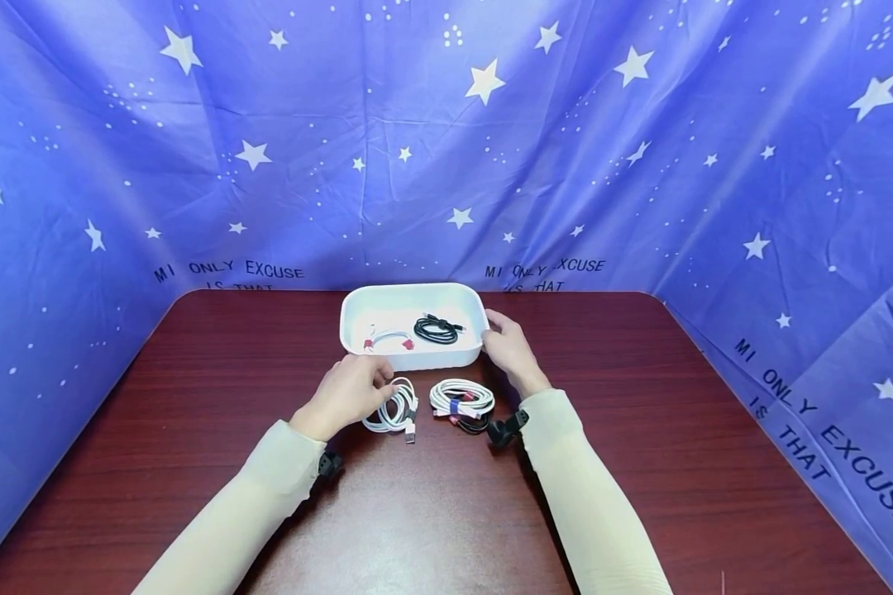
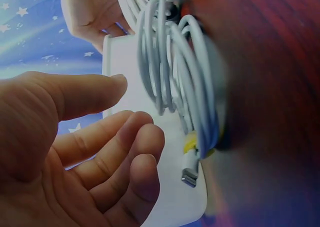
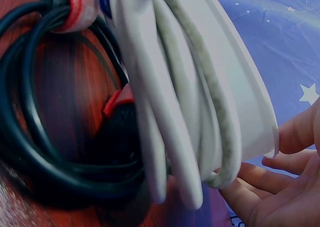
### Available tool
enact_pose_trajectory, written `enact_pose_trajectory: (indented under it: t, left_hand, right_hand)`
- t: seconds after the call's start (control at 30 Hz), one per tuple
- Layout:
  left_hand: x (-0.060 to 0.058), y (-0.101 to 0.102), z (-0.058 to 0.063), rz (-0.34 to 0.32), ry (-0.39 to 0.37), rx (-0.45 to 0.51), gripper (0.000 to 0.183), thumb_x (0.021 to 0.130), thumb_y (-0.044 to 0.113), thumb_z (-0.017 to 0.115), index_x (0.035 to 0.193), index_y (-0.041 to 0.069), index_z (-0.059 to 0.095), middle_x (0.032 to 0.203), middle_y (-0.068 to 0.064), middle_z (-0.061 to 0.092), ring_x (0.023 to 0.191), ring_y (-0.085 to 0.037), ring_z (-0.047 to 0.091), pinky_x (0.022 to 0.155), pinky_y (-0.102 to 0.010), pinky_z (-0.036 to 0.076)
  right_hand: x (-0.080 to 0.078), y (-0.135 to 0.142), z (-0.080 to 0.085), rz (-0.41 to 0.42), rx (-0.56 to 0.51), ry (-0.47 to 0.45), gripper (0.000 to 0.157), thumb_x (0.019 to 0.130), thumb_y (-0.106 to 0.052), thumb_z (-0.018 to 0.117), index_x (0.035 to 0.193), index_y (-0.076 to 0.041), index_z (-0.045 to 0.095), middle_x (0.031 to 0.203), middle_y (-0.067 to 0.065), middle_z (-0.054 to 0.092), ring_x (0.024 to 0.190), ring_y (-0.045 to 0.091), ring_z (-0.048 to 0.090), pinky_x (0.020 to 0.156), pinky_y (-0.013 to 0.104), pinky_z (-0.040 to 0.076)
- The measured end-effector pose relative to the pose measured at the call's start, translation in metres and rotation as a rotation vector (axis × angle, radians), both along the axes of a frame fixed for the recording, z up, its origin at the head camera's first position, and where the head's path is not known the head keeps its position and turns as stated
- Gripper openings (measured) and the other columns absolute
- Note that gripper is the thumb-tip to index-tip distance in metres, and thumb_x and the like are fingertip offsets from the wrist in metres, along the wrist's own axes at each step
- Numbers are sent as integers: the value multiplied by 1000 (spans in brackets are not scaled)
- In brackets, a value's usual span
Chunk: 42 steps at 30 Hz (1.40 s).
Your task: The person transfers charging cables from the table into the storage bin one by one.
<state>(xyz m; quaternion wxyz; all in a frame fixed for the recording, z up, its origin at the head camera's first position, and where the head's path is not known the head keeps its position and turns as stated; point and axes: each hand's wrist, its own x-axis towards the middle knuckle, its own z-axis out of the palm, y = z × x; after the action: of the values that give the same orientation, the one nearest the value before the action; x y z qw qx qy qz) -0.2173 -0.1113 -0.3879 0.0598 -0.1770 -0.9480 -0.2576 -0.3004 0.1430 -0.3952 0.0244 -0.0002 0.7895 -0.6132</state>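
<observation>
A white box (image 1: 424, 361) stands at the back middle of the table. Inside it are a white cable with red ties (image 1: 391, 335) and a coiled black cable (image 1: 436, 330). My right hand (image 1: 511, 347) holds the box's right rim, thumb and fingers at its edge in the right wrist view. By the front left corner of the box is my left hand (image 1: 346, 392), fingers loosely bent, nothing between them in the left wrist view. Next to it lies a coiled white cable (image 2: 197, 82). To the right, a white coil with a blue tie (image 1: 463, 400) overlaps a black coil with red ties (image 3: 37, 152).
The dark red-brown table (image 1: 714, 463) ends at rounded back corners. Behind it and at both sides hangs a blue curtain (image 1: 417, 190) with white stars. Dark wrist cameras (image 1: 508, 430) sit below both cuffs, close to the tabletop.
</observation>
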Motion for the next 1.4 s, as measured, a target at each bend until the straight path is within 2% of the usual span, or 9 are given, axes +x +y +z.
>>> enact_pose_trajectory:
  t: [0.33, 0.6, 0.93, 1.2, 1.4]
  left_hand:
    - [-3, 1, -10, 37, 21, -53, 13, 77, 21, 75, 75, 13, 65, 66, 6, 58, 59, -15, 52, 55, -34, 43]
    - [-3, 4, -8, 34, -4, -70, 17, 77, 20, 73, 69, 15, 59, 59, 6, 48, 55, -17, 47, 52, -32, 38]
    - [-4, 7, -10, 47, 20, -105, 19, 75, 14, 71, 62, 17, 59, 53, 8, 46, 54, -16, 48, 50, -33, 39]
    - [-4, 8, -10, 40, 35, -101, 19, 74, 11, 69, 60, 21, 59, 55, 10, 48, 54, -15, 49, 48, -32, 39]
    - [-3, 8, -9, 24, 14, -58, 9, 76, 13, 70, 72, 21, 69, 64, 12, 59, 60, -13, 54, 55, -33, 44]
  right_hand:
    - [-1, 0, -1, -9, 14, 1, 58, 87, 1, 39, 145, 2, 34, 135, 25, 48, 121, 33, 51, 97, 38, 45]
    - [0, 0, -1, -8, 2, 5, 58, 87, 1, 39, 144, 2, 35, 134, 25, 49, 120, 33, 51, 97, 39, 45]
    - [-2, 0, -3, -8, 6, 3, 57, 87, 1, 40, 144, 2, 35, 135, 25, 49, 120, 33, 51, 97, 39, 45]
    - [-1, 0, -2, -3, 7, 1, 58, 87, 0, 40, 145, 1, 36, 134, 25, 50, 120, 32, 52, 97, 40, 44]
    - [0, 0, -1, 0, 5, 7, 57, 87, 0, 40, 144, 2, 36, 134, 25, 50, 120, 33, 52, 97, 40, 44]
